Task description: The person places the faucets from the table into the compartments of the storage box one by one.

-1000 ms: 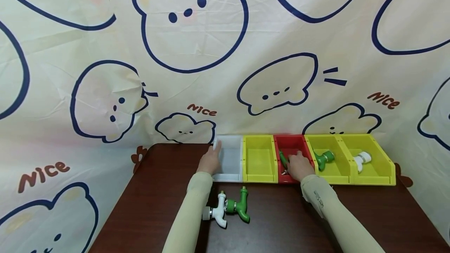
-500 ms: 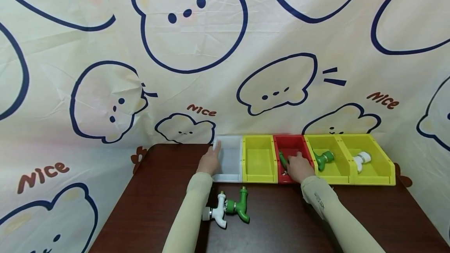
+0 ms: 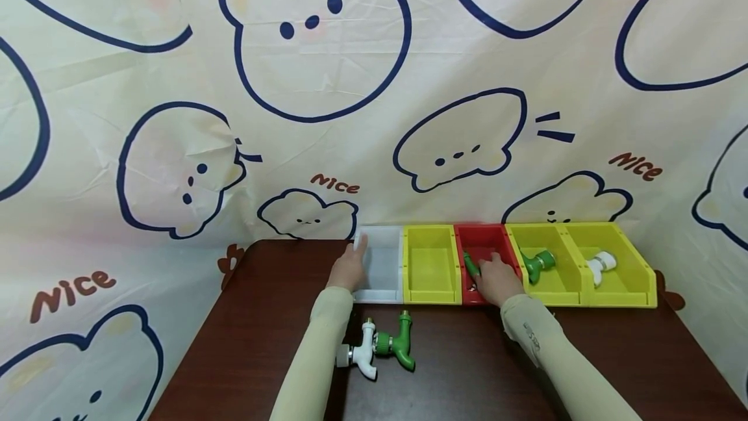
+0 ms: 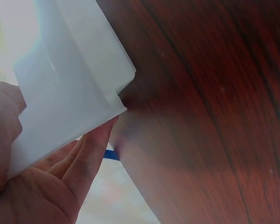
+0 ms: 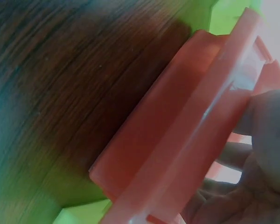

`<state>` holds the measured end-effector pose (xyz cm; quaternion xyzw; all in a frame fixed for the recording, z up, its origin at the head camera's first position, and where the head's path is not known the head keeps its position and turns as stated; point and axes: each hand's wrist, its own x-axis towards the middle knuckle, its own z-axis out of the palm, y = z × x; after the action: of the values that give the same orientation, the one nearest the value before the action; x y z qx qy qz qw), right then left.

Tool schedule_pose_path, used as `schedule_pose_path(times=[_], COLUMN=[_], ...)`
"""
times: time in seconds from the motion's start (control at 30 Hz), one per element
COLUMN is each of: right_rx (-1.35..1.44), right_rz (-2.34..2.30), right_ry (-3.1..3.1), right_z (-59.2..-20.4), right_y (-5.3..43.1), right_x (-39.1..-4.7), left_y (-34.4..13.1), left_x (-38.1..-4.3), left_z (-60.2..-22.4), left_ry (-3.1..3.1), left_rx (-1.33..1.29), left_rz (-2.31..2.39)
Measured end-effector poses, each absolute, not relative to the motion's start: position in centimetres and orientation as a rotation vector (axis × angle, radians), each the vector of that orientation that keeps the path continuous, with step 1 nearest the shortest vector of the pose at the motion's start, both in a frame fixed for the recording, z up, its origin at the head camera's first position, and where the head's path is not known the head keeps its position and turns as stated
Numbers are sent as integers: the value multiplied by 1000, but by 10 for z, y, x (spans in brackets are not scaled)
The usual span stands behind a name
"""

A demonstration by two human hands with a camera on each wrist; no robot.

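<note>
My left hand (image 3: 349,267) holds the left side wall of the white bin (image 3: 382,258), thumb on one face and fingers on the other, as the left wrist view shows (image 4: 60,186). My right hand (image 3: 498,278) reaches down into the red bin (image 3: 482,239). Beside its fingers lies a slim green piece (image 3: 470,265), with a small shiny bit below it. In the right wrist view the red front wall (image 5: 177,135) stands before my fingers (image 5: 235,156) and hides whatever they touch. A white tap (image 3: 365,351) and a green tap (image 3: 403,343) lie on the table between my forearms.
Between the white and red bins stands a yellow bin (image 3: 429,265). Two more yellow compartments on the right hold a green tap (image 3: 539,265) and a white tap (image 3: 600,266). The bins form a row along the back of the brown table (image 3: 467,375), against a cartoon-print cloth (image 3: 374,148).
My right hand's fingers shift very slightly inside the red bin. My left hand, the bins and the taps on the table stay where they were.
</note>
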<state>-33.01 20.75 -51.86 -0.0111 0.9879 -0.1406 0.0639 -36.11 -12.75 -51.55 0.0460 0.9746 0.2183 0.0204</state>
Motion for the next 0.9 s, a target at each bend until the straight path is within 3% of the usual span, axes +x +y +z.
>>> schedule_pose_path(times=[0.53, 0.9], right_rx=[-156, -192], right_rz=[-644, -678], right_ry=[3258, 3225], right_z=[-485, -501], right_y=[238, 263], right_x=[-330, -343], left_y=[-126, -128], left_x=[-361, -364], left_z=[-515, -520], left_ry=[3025, 3021], left_rx=[139, 160], left_rz=[657, 671])
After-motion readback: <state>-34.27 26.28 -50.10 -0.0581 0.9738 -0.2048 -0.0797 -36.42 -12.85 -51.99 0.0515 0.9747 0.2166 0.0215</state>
